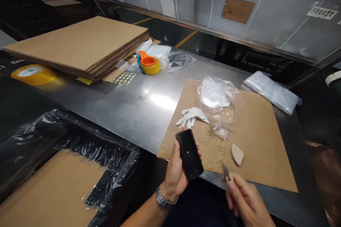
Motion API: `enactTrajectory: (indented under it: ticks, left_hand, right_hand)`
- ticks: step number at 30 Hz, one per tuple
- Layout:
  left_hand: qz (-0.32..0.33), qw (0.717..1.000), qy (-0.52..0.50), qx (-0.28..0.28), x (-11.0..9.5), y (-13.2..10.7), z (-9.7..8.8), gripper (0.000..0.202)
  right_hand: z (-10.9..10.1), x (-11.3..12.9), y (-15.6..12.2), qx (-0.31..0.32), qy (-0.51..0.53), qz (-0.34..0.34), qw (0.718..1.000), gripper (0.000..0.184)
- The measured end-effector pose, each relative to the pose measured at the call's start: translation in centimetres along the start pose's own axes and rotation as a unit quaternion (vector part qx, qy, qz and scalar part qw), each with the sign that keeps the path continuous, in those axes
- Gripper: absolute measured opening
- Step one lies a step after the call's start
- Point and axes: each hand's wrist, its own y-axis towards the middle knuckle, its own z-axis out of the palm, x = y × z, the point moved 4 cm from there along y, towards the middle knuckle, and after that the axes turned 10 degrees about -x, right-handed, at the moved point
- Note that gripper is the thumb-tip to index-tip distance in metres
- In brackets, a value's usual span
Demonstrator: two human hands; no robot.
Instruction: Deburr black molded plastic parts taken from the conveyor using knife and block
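My left hand, with a watch on its wrist, is wrapped round a black rectangular case with a raised rim and a small hole in its middle. The case is tilted, its hollow side facing me. To its right, my right hand grips a small knife with the blade pointing up; motion blurs this hand a little. The knife is apart from the case. A beige wedge-shaped pad lies on the cardboard sheet just beyond my right hand. White gloves lie beyond the case.
Clear plastic bags lie on the cardboard, and a white packet is at the right. Further left on the metal table are a tape dispenser, a sticker sheet, a cardboard stack and a tape roll. A plastic-lined box stands front left.
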Motion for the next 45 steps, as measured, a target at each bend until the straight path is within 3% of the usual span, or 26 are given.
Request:
enactTrajectory:
  ticks: [3,5,11,19,32,45]
  left_hand:
    - [0.052,0.999,0.013,0.008,-0.4,-0.3,0.2,0.053]
    - [0.066,0.998,0.019,0.009,-0.6,-0.5,0.2,0.057]
    - [0.100,0.995,0.025,0.013,-1.0,-1.0,0.1,0.059]
    - [0.118,0.992,0.038,0.012,-1.0,-1.4,-0.1,0.054]
    - [0.135,0.990,0.050,0.003,-1.0,-1.6,-0.3,0.055]
    - [0.203,0.977,0.068,0.008,-1.0,-1.8,-0.6,0.060]
  right_hand:
    - [3.3,2.5,-1.2,0.122,-0.019,-0.014,0.992,0.038]
    - [4.3,3.1,-1.3,0.142,-0.051,-0.020,0.988,0.040]
    - [5.0,3.4,-1.4,0.061,-0.131,-0.051,0.988,0.047]
    - [5.4,3.3,-1.8,0.111,-0.131,0.042,0.984,0.050]
    - [5.7,3.4,-1.5,0.132,-0.154,0.010,0.979,0.042]
    - [6.7,3.6,-0.8,0.183,-0.075,0.020,0.980,0.044]
